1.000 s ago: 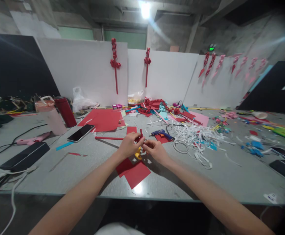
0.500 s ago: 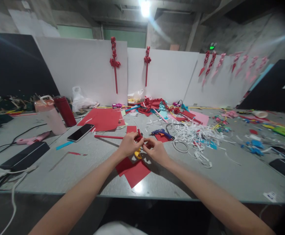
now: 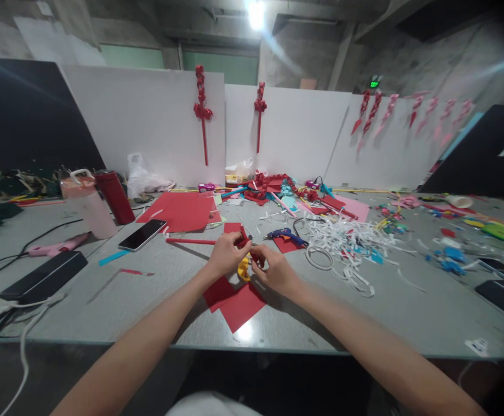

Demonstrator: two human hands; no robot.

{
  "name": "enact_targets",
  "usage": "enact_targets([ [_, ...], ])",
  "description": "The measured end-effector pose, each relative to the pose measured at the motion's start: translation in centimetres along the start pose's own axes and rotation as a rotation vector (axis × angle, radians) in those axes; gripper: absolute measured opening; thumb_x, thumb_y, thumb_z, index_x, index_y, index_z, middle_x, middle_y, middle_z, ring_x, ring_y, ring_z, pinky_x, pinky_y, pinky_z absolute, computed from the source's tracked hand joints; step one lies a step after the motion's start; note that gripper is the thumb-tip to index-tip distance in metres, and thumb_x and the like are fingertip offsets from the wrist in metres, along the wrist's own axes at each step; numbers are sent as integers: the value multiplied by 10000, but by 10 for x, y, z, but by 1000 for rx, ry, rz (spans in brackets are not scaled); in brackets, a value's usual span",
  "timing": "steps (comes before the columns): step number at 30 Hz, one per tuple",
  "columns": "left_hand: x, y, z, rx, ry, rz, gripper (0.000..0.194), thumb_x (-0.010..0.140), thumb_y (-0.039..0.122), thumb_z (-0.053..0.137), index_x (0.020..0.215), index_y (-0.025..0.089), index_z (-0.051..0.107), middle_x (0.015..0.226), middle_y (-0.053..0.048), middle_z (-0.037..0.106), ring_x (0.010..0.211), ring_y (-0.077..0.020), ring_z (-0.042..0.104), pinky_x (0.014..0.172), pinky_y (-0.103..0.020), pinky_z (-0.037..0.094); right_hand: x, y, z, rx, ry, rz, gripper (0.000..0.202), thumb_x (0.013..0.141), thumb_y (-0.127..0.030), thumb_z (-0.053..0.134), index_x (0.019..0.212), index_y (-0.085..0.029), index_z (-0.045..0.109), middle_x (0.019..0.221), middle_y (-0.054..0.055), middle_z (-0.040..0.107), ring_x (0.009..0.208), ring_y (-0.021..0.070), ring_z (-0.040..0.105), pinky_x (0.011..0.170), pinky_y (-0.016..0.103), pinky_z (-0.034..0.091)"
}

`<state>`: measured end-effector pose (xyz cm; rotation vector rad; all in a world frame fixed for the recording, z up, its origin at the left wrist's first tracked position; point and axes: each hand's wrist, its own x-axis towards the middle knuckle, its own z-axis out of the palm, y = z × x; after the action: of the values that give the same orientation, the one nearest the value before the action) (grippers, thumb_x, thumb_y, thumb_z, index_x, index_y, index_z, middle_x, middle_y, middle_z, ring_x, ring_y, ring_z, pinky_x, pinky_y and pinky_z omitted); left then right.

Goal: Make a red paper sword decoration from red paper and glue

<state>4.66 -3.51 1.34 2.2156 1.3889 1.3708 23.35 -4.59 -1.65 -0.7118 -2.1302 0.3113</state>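
My left hand [image 3: 226,254] is closed on a small red paper piece [image 3: 244,236] that shows above its fingertips. Close beside it, my right hand [image 3: 273,268] has its fingers pinched together near the same piece; whatever lies between them is too small to make out. Beneath the hands a yellow object [image 3: 244,269] shows in part. Red paper sheets [image 3: 242,306] lie on the table just in front of it. A thin red rod [image 3: 191,241] extends left from behind my left hand.
A phone [image 3: 143,234], a pink bottle [image 3: 91,208] and a red flask [image 3: 115,196] are on the left. Right of the hands lie a blue glue gun [image 3: 287,234], a white tape ring [image 3: 320,258] and shredded white strips [image 3: 343,234]. The table's front edge [image 3: 260,349] is near.
My hands have shifted slightly, and the red piece stands a little more visible above the left fingertips. My right fingers have curled lower.
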Motion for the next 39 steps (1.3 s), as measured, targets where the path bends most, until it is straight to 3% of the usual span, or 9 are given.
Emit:
enact_targets([
  [7,1,0,-1,-41,-6,-40,335,924,345,577,648,156,595,611,15,585,595,-116,505,603,-248,351,-2,7,1,-98,67,-107,253,937,-143,569,1175,-217,612,953,72,680,831,215,646,783,349,532],
  [15,0,0,-2,-12,9,2,363,962,377,538,667,169,580,604,21,543,597,-122,485,608,-264,330,1,2,-9,-27,74,-69,204,1006,-261,551,1163,-243,680,982,91,712,828,224,665,815,389,558],
  [23,0,-1,-2,-6,4,13,362,961,356,552,649,172,567,588,25,534,578,-120,474,597,-267,331,1,5,-9,48,90,-83,221,1015,-259,568,1203,-271,683,1053,73,738,934,226,695,854,370,557],
  [29,0,1,-4,-116,13,27,237,970,321,544,870,168,694,846,-42,727,791,-176,654,753,-285,461,2,9,-9,103,105,-33,208,1017,-306,568,1173,-262,699,1066,80,749,950,227,709,848,368,570],
  [35,-2,6,-7,-148,-97,112,229,997,261,481,1051,174,686,1029,-93,728,955,-212,670,866,-326,499,2,6,-13,199,86,29,210,1010,-372,575,1095,-271,738,914,46,752,759,194,697,748,342,575],
  [39,-4,8,-11,-159,-200,159,246,1024,270,442,1104,187,659,988,-79,704,927,-202,656,855,-318,494,5,4,-15,246,132,113,187,970,-406,640,996,-256,749,823,33,737,678,184,678,687,329,562],
])
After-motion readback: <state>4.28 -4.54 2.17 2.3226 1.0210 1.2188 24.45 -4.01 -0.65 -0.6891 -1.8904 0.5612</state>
